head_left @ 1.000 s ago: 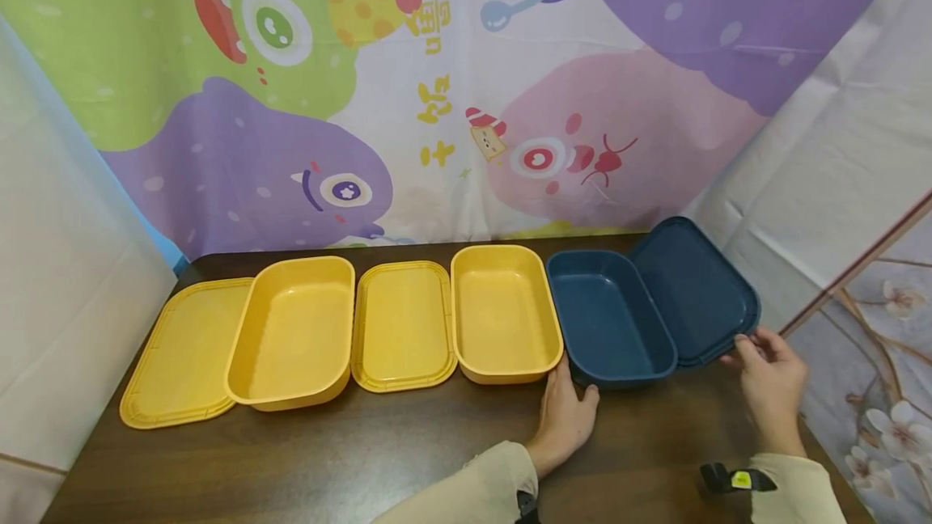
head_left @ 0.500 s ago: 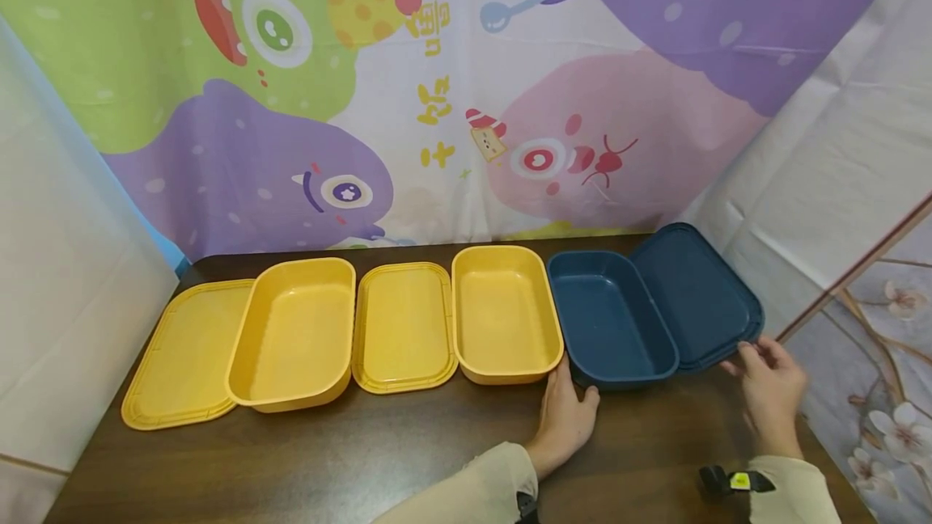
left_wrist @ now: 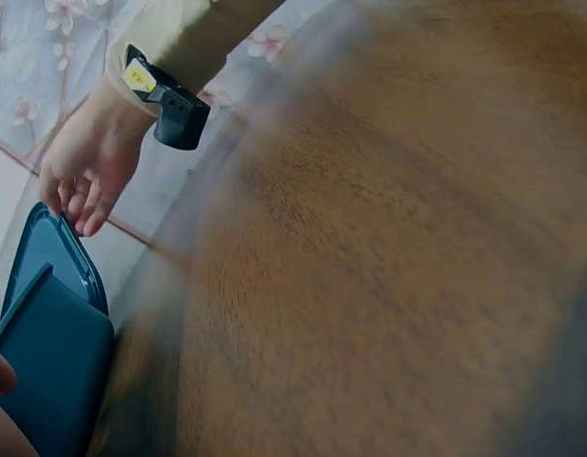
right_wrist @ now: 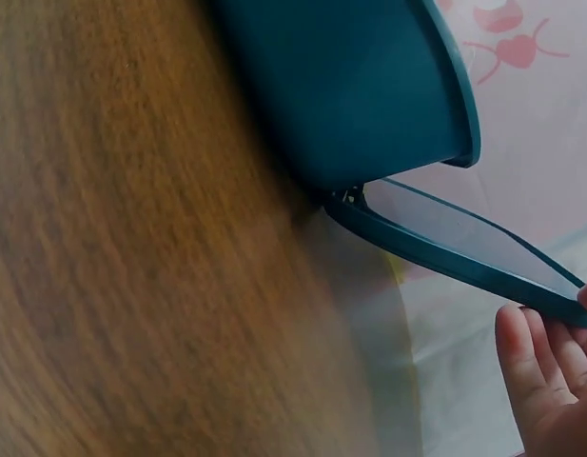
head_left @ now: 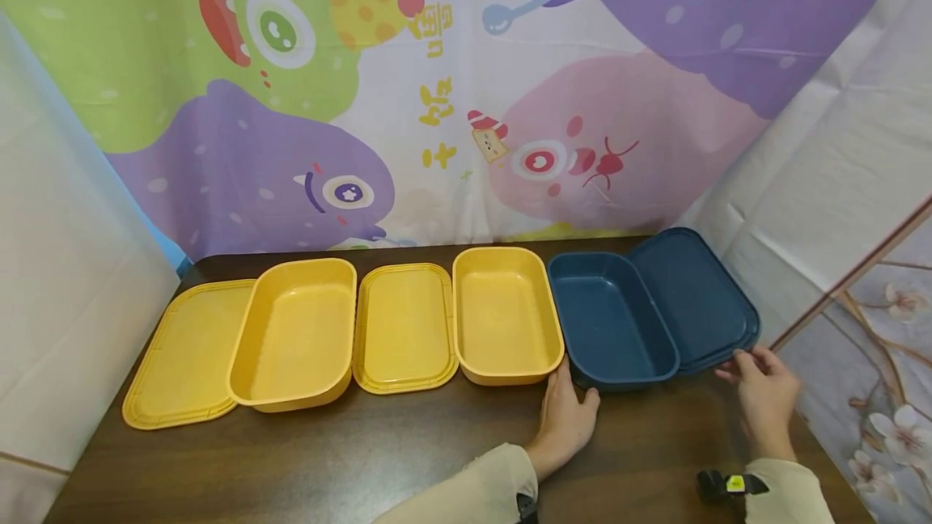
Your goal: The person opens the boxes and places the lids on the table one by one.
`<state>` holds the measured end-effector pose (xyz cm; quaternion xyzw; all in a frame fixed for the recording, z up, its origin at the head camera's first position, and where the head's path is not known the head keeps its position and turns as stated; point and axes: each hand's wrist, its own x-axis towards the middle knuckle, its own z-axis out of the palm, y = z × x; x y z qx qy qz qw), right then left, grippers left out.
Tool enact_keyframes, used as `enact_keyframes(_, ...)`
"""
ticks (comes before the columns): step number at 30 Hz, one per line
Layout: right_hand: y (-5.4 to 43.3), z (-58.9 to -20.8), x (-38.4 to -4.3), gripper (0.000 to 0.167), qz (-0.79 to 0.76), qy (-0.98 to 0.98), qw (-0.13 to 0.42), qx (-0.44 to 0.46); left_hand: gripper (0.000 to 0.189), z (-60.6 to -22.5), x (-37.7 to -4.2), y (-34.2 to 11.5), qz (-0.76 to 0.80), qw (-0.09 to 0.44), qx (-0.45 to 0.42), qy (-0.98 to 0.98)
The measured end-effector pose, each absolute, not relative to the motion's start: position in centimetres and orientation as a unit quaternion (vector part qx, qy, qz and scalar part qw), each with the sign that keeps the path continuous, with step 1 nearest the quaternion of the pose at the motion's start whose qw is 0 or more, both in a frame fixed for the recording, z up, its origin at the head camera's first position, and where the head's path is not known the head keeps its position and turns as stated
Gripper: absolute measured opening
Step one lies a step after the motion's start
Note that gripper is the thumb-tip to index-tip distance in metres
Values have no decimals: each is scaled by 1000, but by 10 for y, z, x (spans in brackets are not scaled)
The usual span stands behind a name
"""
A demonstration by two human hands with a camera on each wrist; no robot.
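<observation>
My right hand [head_left: 768, 399] pinches the near right corner of a dark blue lid [head_left: 699, 297] between thumb and fingers. In the right wrist view the lid [right_wrist: 464, 267] slants, its held side raised off the table and its lower edge beside the blue box [right_wrist: 369, 95]. My left hand [head_left: 568, 419] rests at the near left corner of the open blue food box [head_left: 615, 318]. Its fingers reach between that box and the smaller yellow box [head_left: 506, 314], and the thumb lies at the blue box's front; the fingertips are hidden.
Left of the boxes lie a small yellow lid [head_left: 405, 328], a larger yellow box [head_left: 294, 338] and a larger yellow lid [head_left: 189, 354], all in a row on the dark wooden table [head_left: 328, 467]. A cartoon curtain [head_left: 466, 103] hangs behind the table.
The blue lid has sunk a little at its raised right side, and my right hand has moved slightly down with it. My left hand stays in place.
</observation>
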<state>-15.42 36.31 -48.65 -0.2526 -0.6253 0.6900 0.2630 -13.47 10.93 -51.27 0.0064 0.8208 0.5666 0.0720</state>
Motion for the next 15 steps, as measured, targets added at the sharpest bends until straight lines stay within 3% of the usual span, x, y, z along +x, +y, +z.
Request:
enact_keyframes(6, 370, -490, -154, 12, 667, -654, 217, -285, 67, -513, -135, 110, 564, 72, 2, 823)
enact_keyframes(15, 382, -488, -157, 18, 639, -694, 142, -301, 67, -514, -135, 111, 560, 72, -2, 825)
